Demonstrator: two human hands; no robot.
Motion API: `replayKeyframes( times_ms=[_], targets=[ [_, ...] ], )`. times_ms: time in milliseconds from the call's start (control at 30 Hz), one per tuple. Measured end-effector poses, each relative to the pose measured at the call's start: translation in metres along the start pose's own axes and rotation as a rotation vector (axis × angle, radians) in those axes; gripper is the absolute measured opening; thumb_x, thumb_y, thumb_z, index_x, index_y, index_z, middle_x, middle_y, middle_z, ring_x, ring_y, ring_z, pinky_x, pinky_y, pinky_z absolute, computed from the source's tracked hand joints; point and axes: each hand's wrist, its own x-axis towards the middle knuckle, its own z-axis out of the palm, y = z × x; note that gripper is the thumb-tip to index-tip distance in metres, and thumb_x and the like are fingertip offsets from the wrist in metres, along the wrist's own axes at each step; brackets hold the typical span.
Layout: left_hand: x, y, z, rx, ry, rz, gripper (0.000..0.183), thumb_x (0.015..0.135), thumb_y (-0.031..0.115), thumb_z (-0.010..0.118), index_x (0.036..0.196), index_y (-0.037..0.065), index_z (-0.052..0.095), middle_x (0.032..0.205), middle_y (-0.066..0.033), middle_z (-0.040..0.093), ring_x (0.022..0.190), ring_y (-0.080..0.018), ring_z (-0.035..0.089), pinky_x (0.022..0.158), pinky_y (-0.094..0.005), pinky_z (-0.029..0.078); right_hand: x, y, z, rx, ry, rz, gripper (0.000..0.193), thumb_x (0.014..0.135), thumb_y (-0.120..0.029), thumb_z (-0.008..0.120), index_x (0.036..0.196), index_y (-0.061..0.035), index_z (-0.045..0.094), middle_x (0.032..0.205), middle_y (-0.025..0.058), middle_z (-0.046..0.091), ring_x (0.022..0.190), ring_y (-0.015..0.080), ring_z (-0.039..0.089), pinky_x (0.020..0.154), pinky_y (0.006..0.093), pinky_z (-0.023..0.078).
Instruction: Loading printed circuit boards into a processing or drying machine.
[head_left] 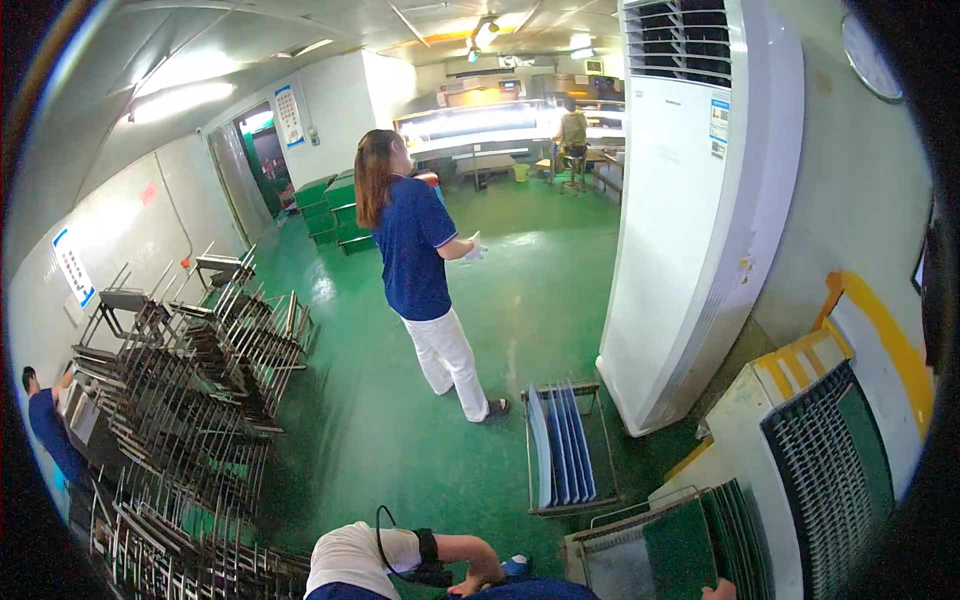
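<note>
At the lower edge my left hand (478, 572) comes out of a white sleeve (365, 555) with a black band (430, 562) and a looped cable at the wrist. Its fingers curl downward over dark blue cloth (535, 590), and whatever they hold is hidden. My right hand (719, 590) shows only partly at the lower edge, against the near side of the green boards (680, 555). Its fingers are mostly cut off. Those thin boards stand on edge, side by side, in a metal rack (605, 545).
Ahead on the green floor stands a rack with several blue panels (565, 440). Beyond it a person (415, 250) stands; another sits far back. Stacked metal racks (190, 390) fill the left, with a person beside them. A tall white air conditioner (680, 200) stands right.
</note>
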Motion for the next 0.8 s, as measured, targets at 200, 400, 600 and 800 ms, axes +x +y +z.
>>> replayKeyframes(
  times_ms=[200, 400, 600, 800],
  targets=[
    [-0.001, -0.014, -0.007, 0.029, -0.051, 0.036, 0.038, 0.083, 0.03, 0.059, 0.09, -0.007, 0.062, 0.076, -0.0162, 0.065, 0.072, -0.0224, 0.064, 0.07, -0.032, 0.051, 0.001, 0.006, 0.017, -0.077, 0.021, -0.044, 0.039, 0.089, -0.022, 0.053, 0.121, -0.0009, 0.052, 0.122, 0.0181, 0.053, 0.114, 0.0315, 0.049, 0.096, 0.0411, 0.038],
    [0.007, -0.028, -0.022, 0.079, -0.105, 0.069, 0.037, 0.084, 0.029, 0.059, 0.087, -0.008, 0.063, 0.074, -0.016, 0.065, 0.07, -0.0219, 0.065, 0.069, -0.0314, 0.051, -0.008, 0.0, 0.003, -0.115, 0.031, -0.072, 0.041, 0.087, -0.025, 0.056, 0.121, -0.0023, 0.053, 0.122, 0.0177, 0.053, 0.115, 0.0316, 0.048, 0.097, 0.0411, 0.037],
    [0.017, -0.035, -0.04, 0.118, -0.185, 0.099, 0.036, 0.084, 0.027, 0.058, 0.085, -0.008, 0.064, 0.071, -0.0159, 0.066, 0.067, -0.0214, 0.066, 0.067, -0.0308, 0.052, -0.035, -0.005, -0.056, -0.138, 0.08, -0.085, 0.045, 0.087, -0.028, 0.056, 0.124, -0.0022, 0.05, 0.125, 0.0178, 0.051, 0.116, 0.0334, 0.046, 0.098, 0.0416, 0.036],
    [0.042, -0.043, -0.056, 0.167, -0.193, 0.326, 0.037, 0.089, 0.025, 0.048, 0.075, -0.005, 0.066, 0.064, -0.0156, 0.064, 0.057, -0.0219, 0.064, 0.053, -0.0284, 0.051, -0.076, -0.006, -0.12, 0.084, 0.076, 0.04, 0.049, 0.089, -0.027, 0.055, 0.128, 0.0002, 0.044, 0.132, 0.0192, 0.043, 0.123, 0.0338, 0.038, 0.1, 0.0405, 0.033]
  ],
)
